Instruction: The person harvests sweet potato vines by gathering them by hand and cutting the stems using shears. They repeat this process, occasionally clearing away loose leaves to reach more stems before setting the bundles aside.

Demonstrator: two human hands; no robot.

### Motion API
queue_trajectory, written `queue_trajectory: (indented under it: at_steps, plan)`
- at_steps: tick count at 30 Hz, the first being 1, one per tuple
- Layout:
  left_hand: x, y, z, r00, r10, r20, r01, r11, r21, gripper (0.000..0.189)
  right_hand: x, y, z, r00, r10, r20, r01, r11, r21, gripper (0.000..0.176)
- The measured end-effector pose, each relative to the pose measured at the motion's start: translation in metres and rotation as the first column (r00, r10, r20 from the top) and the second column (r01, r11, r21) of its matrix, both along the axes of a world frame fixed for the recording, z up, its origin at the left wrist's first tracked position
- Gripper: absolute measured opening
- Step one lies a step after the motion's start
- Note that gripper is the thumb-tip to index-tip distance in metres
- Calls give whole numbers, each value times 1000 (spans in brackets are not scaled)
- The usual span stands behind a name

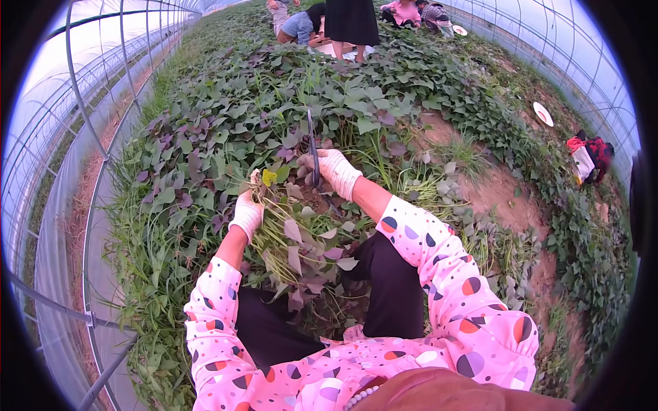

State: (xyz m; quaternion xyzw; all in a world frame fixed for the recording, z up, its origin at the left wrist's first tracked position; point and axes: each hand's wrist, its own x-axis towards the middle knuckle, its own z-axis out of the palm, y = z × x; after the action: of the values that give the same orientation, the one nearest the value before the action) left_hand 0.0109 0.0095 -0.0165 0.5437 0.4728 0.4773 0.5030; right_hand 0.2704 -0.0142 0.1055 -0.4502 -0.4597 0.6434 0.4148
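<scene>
My left hand, in a whitish glove, is closed round a bunch of cut leafy vines that hangs down between my knees. A small yellow leaf shows at the top of the bunch. To the right of it, my right hand, gloved too, grips the handle of a sickle. Its thin dark blade points up and away from me over the leaves. The two hands are apart, just above a patch of bare soil and low stems.
Dense green and purple vines spread ahead. Bare soil and loose stems lie to my right. A metal frame with plastic sheeting runs along the left. Several people crouch or stand at the far end. A white hat lies at the right.
</scene>
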Motion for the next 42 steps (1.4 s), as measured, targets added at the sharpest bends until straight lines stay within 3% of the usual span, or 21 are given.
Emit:
queue_trajectory:
  at_steps: [2,5,7,9,10,18,19,21,23,25,26,27,29,32,35,37,38,42]
  plan:
    - [-2,4,-4,997,24,-70,-21,999,40,58,1,3,-8,999,22,-44,-21,999,41,21]
    - [12,-16,28,992,37,-124,-37,999,1,57,-1,1,-6,999,31,10,-32,998,54,21]
    - [5,-7,18,998,48,-50,-47,999,10,56,-1,-1,-4,999,45,-4,-45,998,42,21]
    - [4,-8,16,916,79,-394,-41,994,105,56,-3,-1,-5,998,56,-21,-56,998,27,21]
    - [7,-12,22,905,98,-413,-39,988,149,58,-3,0,-7,998,61,-28,-60,998,35,21]
    - [16,-29,48,997,69,-38,-71,996,-50,57,-7,-2,-16,997,78,-27,-76,994,84,22]
    - [14,-28,45,996,75,-38,-77,996,-46,57,-8,-3,-15,997,76,-6,-76,996,47,22]
    - [8,-22,38,948,101,-301,-100,995,17,56,-12,-1,-18,997,77,12,-77,997,21,22]
    - [2,-9,17,966,106,-234,-92,994,66,56,-14,3,-28,995,54,79,-58,997,41,23]
    - [12,-25,39,957,112,-268,-95,993,76,56,-14,-2,-19,997,50,58,-52,998,41,22]
    - [9,-19,27,993,53,-104,-46,997,69,55,-14,-3,-17,996,50,73,-53,998,41,22]
    - [10,-22,34,988,61,-138,-61,998,5,55,-13,-5,-15,995,47,86,-50,998,38,23]
    - [8,-18,27,998,55,12,-55,998,-3,55,-10,-6,-11,997,39,63,-40,999,10,22]
    - [-12,11,-16,998,66,24,-68,995,76,54,-5,-1,-17,994,87,59,-92,993,77,26]
    - [-6,4,-5,997,65,-36,-61,993,98,54,-3,-1,-16,994,92,66,-99,990,105,27]
    - [-7,1,-2,993,38,-110,-30,997,78,53,-3,-2,-14,994,91,63,-97,991,92,26]
    - [-9,3,-10,973,29,-230,19,978,207,39,-2,-3,-14,994,89,61,-95,991,94,26]
    - [-9,6,-12,992,16,-129,5,986,165,43,-3,-5,-11,994,71,80,-77,994,77,26]
